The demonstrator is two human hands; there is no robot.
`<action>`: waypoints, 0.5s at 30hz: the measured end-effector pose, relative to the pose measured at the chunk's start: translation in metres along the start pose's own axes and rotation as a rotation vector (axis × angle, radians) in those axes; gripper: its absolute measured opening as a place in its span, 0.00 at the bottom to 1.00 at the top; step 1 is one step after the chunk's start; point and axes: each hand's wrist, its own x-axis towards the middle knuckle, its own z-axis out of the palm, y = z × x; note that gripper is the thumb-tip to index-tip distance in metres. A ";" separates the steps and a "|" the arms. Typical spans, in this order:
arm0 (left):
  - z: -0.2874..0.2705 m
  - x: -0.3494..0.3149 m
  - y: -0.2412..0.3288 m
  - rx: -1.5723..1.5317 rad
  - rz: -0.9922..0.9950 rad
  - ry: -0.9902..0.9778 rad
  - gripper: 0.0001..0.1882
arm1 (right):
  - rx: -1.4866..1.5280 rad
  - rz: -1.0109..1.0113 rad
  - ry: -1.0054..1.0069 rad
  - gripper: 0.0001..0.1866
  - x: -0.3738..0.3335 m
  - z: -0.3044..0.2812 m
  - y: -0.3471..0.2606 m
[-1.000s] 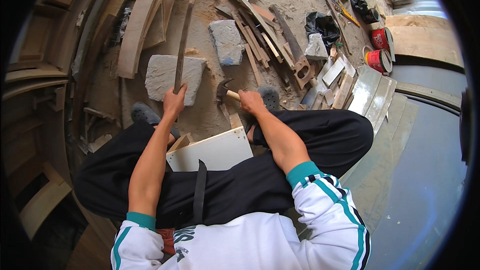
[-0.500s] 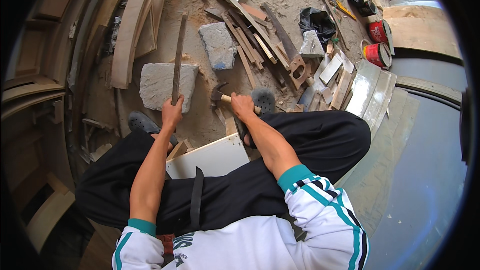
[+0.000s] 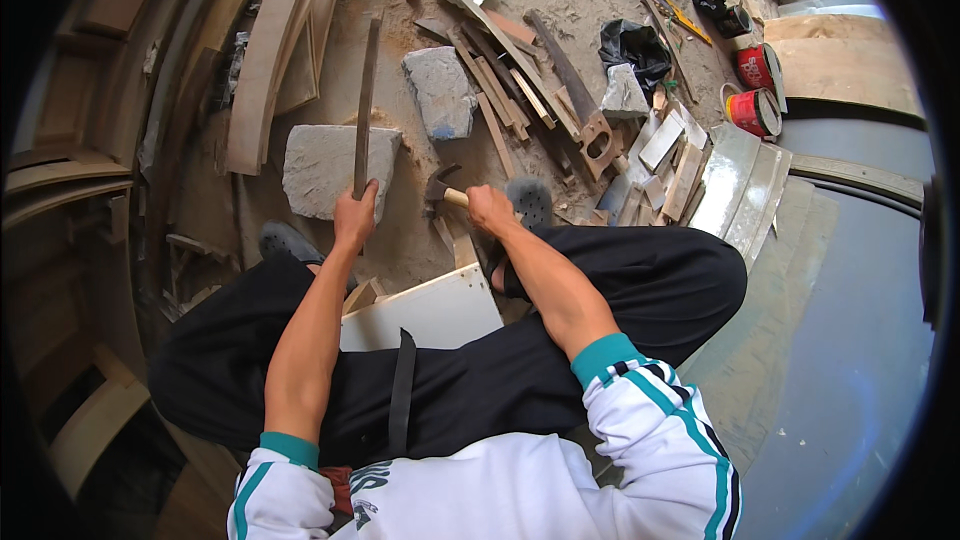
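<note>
My left hand [image 3: 355,217] is closed around the near end of a long, narrow wooden strip [image 3: 368,100], which points away from me across a pale stone block [image 3: 300,172]. In my right hand [image 3: 492,208] is a claw hammer [image 3: 437,186], gripped by its light wooden handle, its dark head turned to the left toward the strip. Hammer and strip are apart. A second pale stone block [image 3: 440,90] lies just beyond the hammer. Below my hands, between my legs, sits a white board [image 3: 430,310] with small wood pieces at its far edge.
Wood offcuts [image 3: 500,80] and a handsaw [image 3: 596,140] lie on the dusty ground ahead. Curved boards [image 3: 262,80] lean at the left. To the right are a black plastic bag [image 3: 635,48], red cans [image 3: 752,112] and a glossy panel [image 3: 738,180].
My left hand has shifted slightly right with the wooden strip, and the strip's far end has moved a little right. My right hand still grips the hammer, nearly in the same place.
</note>
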 end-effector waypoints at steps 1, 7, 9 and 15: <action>0.001 -0.002 0.004 -0.016 0.008 0.013 0.24 | 0.014 -0.021 -0.023 0.12 -0.002 -0.008 0.000; 0.012 -0.005 0.037 -0.156 0.048 0.037 0.21 | 0.223 -0.100 -0.035 0.20 -0.011 -0.061 0.062; 0.012 -0.011 0.049 -0.248 0.021 0.039 0.20 | 0.279 -0.071 0.071 0.23 -0.024 -0.098 0.064; 0.035 0.012 0.054 -0.316 0.048 0.034 0.20 | 0.450 0.072 0.299 0.20 -0.037 -0.185 0.131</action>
